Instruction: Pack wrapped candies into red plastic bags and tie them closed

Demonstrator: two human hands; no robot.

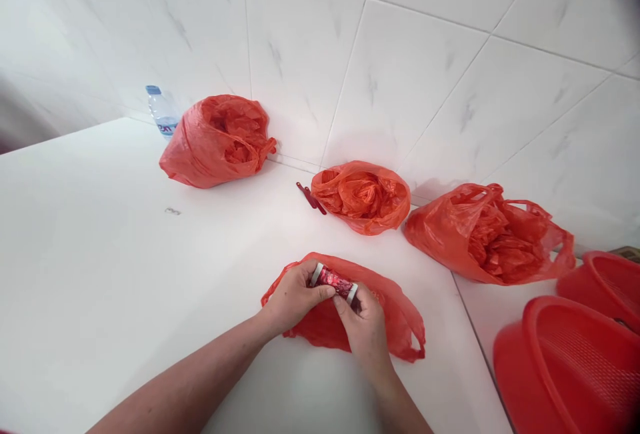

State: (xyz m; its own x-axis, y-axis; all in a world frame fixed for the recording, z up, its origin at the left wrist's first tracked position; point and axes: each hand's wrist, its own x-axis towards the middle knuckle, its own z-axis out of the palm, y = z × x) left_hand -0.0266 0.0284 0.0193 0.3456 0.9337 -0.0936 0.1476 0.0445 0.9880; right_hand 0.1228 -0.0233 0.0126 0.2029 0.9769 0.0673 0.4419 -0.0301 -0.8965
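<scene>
Between my two hands is a small cylinder [336, 281] with a dark red printed wrap and pale ends. My left hand [296, 295] grips its left end, thumb along the near side. The right end is pinched by my right hand [364, 319], and the two thumb tips nearly meet at the middle. Directly beneath lies a flattened red plastic bag [395, 311], spread on the white table, with a handle loop at its right end. My hands and wrists cover part of this bag.
Along the tiled wall stand three stuffed red plastic bags: left [200, 147], middle [360, 197] and right [450, 221]. A water bottle [163, 114] is behind the left one. Small dark red strips [311, 199] lie beside the middle bag. Red plastic baskets [530, 354] are at right.
</scene>
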